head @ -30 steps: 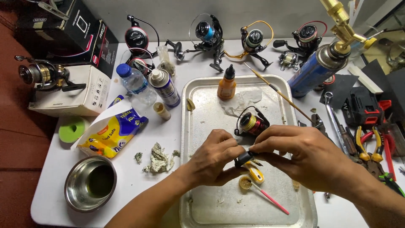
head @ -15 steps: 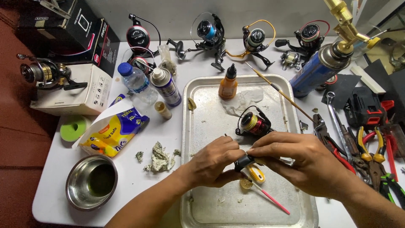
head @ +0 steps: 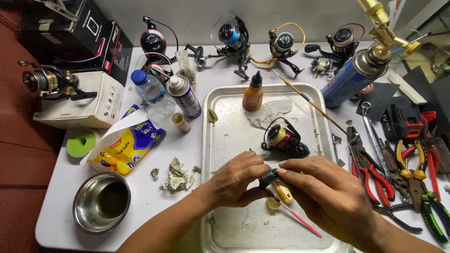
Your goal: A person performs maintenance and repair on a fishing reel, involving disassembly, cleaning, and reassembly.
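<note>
Small black reel part (head: 268, 177) pinched between both hands over the metal tray (head: 225, 100), just above a yellow-handled tool (head: 283, 191). Left hand (head: 234, 180) fingers closed on it; right hand (head: 328, 197) fingers gripping its other end. Black-and-red reel (head: 283, 138) just behind. Likely slip under greasy fingers: part dropped among pliers (head: 412, 173) crowding the counter (head: 150, 197).
</note>
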